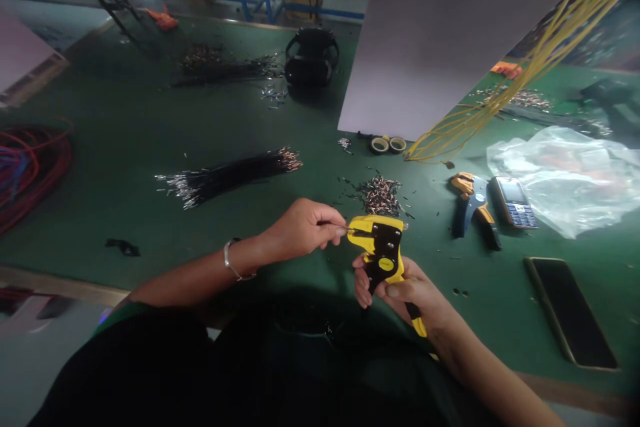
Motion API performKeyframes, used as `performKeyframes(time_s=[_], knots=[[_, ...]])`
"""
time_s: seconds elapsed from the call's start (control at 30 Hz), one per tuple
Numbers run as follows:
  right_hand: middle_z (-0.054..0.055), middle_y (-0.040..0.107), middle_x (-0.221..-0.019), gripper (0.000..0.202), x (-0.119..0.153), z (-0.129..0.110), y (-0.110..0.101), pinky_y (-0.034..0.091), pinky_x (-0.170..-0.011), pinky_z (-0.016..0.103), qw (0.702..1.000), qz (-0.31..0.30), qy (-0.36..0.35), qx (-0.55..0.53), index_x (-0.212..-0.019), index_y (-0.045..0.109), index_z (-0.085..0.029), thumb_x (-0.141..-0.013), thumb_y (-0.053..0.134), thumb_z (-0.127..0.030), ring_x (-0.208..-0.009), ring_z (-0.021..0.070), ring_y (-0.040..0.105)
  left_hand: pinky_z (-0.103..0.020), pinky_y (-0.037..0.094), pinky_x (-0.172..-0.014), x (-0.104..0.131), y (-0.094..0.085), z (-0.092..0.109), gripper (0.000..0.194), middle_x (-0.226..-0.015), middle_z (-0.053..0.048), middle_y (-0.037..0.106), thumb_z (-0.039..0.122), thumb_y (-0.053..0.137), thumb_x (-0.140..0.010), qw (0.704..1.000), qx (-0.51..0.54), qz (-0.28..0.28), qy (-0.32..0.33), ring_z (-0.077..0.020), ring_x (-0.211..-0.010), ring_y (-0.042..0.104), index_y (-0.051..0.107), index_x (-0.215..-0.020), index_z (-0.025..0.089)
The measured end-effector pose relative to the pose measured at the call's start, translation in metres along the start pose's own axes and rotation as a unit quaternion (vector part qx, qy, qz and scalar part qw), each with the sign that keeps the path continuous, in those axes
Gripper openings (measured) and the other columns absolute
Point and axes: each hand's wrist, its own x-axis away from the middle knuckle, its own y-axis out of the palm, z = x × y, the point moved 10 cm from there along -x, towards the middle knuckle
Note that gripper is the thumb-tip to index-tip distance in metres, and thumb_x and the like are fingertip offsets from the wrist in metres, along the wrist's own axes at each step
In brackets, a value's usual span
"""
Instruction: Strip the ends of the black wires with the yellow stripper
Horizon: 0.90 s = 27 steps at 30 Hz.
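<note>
My right hand [413, 290] is wrapped round the handles of a yellow and black wire stripper [387, 247], its jaws facing left. Pinched in the fingers of my left hand [310, 230] is a thin dark wire [327, 223], whose end meets the stripper's jaws. Just behind the tool lies a pile of short wire scraps [381, 195] with copper and black bits. To the left rests a bundle of black wires [230, 177], silvery at one end and bare copper at the other.
At right lie a second wire stripper [473, 203], a keypad phone [515, 201], a clear plastic bag [575, 173] and a smartphone [570, 313]. Tape rolls [389, 144] sit by a large pale panel [425, 40]. Yellow wires [490, 100] hang at right; red coiled cable [43, 173] lies left.
</note>
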Motion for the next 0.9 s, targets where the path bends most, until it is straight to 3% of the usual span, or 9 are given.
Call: performKeyframes(time_s=[0.37,0.63,0.9], knots=[[0.003,0.063,-0.073,0.032,0.008,0.007,0.000,0.046,-0.056,0.033,1.000,0.022,-0.014,0.014,-0.103,0.069,-0.016,-0.073,0.075,-0.024,-0.057,0.0149,0.057,-0.016,0.037,-0.043,-0.002,0.008,-0.003,0.016,-0.059,0.001,0.064,0.021,0.058,-0.078,0.998,0.005,-0.054,0.012,-0.0035,-0.042,0.046,0.069,-0.070,0.013],[0.002,0.063,-0.065,0.023,0.014,0.005,-0.002,0.046,-0.049,0.029,0.997,0.039,-0.032,0.064,-0.101,0.069,-0.014,-0.078,0.071,-0.018,-0.049,0.0121,0.055,-0.017,0.038,-0.047,-0.001,0.011,-0.010,0.015,-0.063,0.000,0.066,0.021,0.058,-0.077,0.997,0.005,-0.075,-0.008,-0.0041,-0.045,0.046,0.071,-0.077,0.013],[0.001,0.064,-0.064,0.022,0.013,0.010,0.002,0.046,-0.046,0.027,0.999,0.033,-0.012,0.011,-0.097,0.070,-0.014,-0.076,0.074,-0.019,-0.046,0.0111,0.055,-0.019,0.036,-0.054,-0.002,0.011,-0.003,0.015,-0.060,0.000,0.064,0.016,0.056,-0.075,0.996,-0.033,-0.079,0.026,-0.0071,-0.055,0.050,0.069,-0.069,0.013]])
